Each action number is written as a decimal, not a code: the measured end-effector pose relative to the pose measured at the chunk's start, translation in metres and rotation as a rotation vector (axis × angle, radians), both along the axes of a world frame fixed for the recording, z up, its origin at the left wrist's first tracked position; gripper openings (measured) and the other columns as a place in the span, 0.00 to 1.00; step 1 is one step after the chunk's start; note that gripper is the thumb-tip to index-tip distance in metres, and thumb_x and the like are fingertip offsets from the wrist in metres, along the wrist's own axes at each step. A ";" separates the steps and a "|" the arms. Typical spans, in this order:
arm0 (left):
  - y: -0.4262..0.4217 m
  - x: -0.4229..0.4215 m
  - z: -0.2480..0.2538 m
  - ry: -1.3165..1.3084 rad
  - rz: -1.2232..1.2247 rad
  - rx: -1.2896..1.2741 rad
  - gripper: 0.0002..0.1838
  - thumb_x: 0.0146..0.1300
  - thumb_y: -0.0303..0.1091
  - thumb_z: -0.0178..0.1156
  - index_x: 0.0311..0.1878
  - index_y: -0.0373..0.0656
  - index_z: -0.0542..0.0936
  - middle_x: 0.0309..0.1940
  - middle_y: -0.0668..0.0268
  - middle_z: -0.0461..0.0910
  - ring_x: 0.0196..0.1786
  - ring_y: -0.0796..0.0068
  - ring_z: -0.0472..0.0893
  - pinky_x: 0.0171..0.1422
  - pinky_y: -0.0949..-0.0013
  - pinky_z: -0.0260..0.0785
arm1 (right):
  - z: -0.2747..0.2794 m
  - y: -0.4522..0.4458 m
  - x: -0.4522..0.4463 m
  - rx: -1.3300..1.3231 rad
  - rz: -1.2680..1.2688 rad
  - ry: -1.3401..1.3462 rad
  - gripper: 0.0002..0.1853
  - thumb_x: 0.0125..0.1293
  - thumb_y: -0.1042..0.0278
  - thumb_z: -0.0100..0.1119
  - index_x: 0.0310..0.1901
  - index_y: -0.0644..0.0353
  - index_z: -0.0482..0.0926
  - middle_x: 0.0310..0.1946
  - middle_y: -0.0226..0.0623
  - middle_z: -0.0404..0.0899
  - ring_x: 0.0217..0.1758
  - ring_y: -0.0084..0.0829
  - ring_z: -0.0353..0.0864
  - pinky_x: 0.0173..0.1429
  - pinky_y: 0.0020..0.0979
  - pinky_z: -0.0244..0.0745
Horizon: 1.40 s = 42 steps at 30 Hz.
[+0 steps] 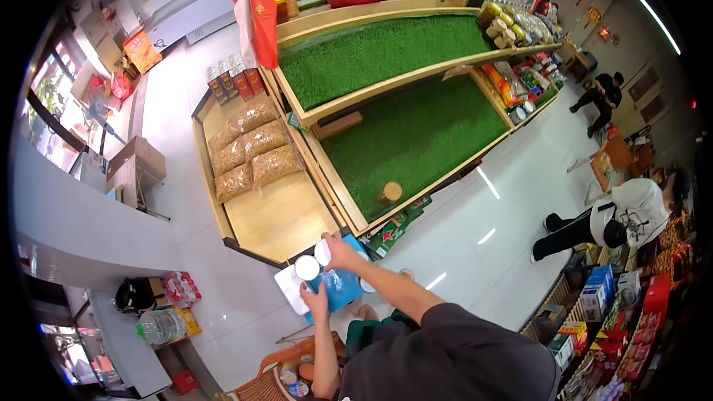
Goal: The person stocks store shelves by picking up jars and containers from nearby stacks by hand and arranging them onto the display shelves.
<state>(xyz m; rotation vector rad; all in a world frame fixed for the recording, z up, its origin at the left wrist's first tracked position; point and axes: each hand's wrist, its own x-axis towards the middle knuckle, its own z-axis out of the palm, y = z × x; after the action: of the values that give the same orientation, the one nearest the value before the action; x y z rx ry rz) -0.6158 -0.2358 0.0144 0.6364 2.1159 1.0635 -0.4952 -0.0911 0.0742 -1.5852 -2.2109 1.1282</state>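
Observation:
Low in front of me, my right hand is closed around a white-topped jar, seen partly edge-on. Just beside it is a second white-lidded jar. The fingers of my left hand reach up to this jar's near edge and appear to grip it. Under both hands lies a bright blue surface, perhaps a box or cooler, with a white part at its left. A single jar with a tan lid stands on the lower green turf shelf.
A wooden display tray beyond my hands holds several bags of brown food. A wicker basket with jars sits by my left arm. Stocked shelves line the right, where a person in white stands; another person in black is farther back.

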 end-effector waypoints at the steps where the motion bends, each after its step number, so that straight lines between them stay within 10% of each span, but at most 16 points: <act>1: 0.004 0.004 -0.001 -0.018 -0.057 0.033 0.47 0.49 0.39 0.71 0.66 0.25 0.57 0.63 0.40 0.61 0.67 0.46 0.62 0.73 0.55 0.53 | 0.003 0.006 0.002 -0.034 0.000 0.024 0.57 0.28 0.59 0.83 0.64 0.51 0.58 0.57 0.57 0.62 0.48 0.64 0.77 0.52 0.51 0.77; 12: 0.058 0.029 0.031 0.489 -0.678 0.052 0.42 0.48 0.36 0.68 0.65 0.34 0.61 0.57 0.47 0.68 0.62 0.46 0.67 0.67 0.53 0.62 | 0.076 0.001 0.112 0.302 -0.260 0.248 0.52 0.35 0.55 0.79 0.63 0.64 0.61 0.56 0.54 0.67 0.60 0.50 0.70 0.64 0.41 0.68; 16: 0.094 0.032 0.037 0.872 -0.902 -0.027 0.52 0.36 0.41 0.77 0.68 0.39 0.63 0.65 0.52 0.66 0.73 0.52 0.57 0.78 0.43 0.38 | 0.099 -0.050 0.177 0.240 -0.451 0.263 0.51 0.35 0.59 0.79 0.63 0.62 0.61 0.57 0.51 0.66 0.61 0.48 0.68 0.65 0.40 0.66; 20: 0.113 0.039 0.007 1.051 -1.122 -0.104 0.59 0.28 0.48 0.81 0.69 0.44 0.63 0.65 0.53 0.66 0.72 0.53 0.60 0.78 0.44 0.40 | 0.080 -0.108 0.223 0.297 -0.559 0.159 0.51 0.36 0.58 0.80 0.62 0.64 0.62 0.55 0.47 0.70 0.59 0.41 0.71 0.63 0.38 0.68; 23: 0.114 0.044 -0.037 1.146 -1.073 -0.053 0.34 0.53 0.39 0.65 0.64 0.42 0.69 0.62 0.50 0.69 0.64 0.49 0.67 0.75 0.42 0.45 | 0.066 -0.144 0.233 0.240 -0.729 0.171 0.50 0.36 0.59 0.80 0.62 0.63 0.62 0.54 0.46 0.70 0.58 0.40 0.71 0.62 0.37 0.68; 26: 0.118 0.047 -0.052 1.110 -1.028 0.017 0.26 0.58 0.32 0.55 0.62 0.41 0.71 0.61 0.50 0.69 0.63 0.46 0.68 0.74 0.41 0.45 | 0.061 -0.162 0.234 0.232 -0.797 0.150 0.50 0.35 0.60 0.82 0.62 0.63 0.63 0.54 0.45 0.70 0.58 0.41 0.71 0.62 0.38 0.69; 33: 0.099 0.039 0.045 0.816 -0.899 -0.021 0.42 0.51 0.47 0.68 0.67 0.39 0.64 0.67 0.49 0.63 0.69 0.52 0.65 0.74 0.41 0.45 | 0.094 -0.146 0.202 0.208 -0.714 0.199 0.52 0.36 0.56 0.82 0.64 0.64 0.63 0.58 0.47 0.68 0.62 0.43 0.69 0.64 0.39 0.68; 39: 0.043 0.098 0.133 -0.715 -0.693 0.061 0.42 0.57 0.50 0.67 0.69 0.41 0.60 0.61 0.55 0.67 0.61 0.59 0.71 0.57 0.61 0.71 | 0.134 -0.122 0.148 0.207 -0.480 0.302 0.49 0.40 0.58 0.77 0.65 0.59 0.63 0.59 0.48 0.67 0.63 0.46 0.69 0.65 0.40 0.68; 41: 0.024 0.106 0.134 0.076 -0.857 0.331 0.43 0.57 0.43 0.68 0.70 0.38 0.58 0.63 0.52 0.62 0.63 0.59 0.68 0.66 0.61 0.64 | 0.145 -0.121 0.139 0.181 -0.308 0.291 0.49 0.39 0.58 0.76 0.66 0.56 0.63 0.59 0.47 0.66 0.62 0.47 0.70 0.64 0.41 0.69; 42: 0.018 0.106 0.123 -0.148 -0.770 0.283 0.42 0.57 0.41 0.69 0.69 0.38 0.58 0.62 0.53 0.63 0.61 0.60 0.69 0.64 0.62 0.65 | 0.156 -0.120 0.136 0.176 -0.258 0.267 0.49 0.39 0.58 0.76 0.66 0.54 0.63 0.60 0.46 0.67 0.62 0.48 0.71 0.63 0.41 0.70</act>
<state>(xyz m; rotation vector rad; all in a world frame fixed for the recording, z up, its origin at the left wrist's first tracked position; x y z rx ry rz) -0.5095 -0.2174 0.1374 1.3237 1.3891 0.9146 -0.3591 -0.2109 0.2304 -1.4956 -1.8220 0.9767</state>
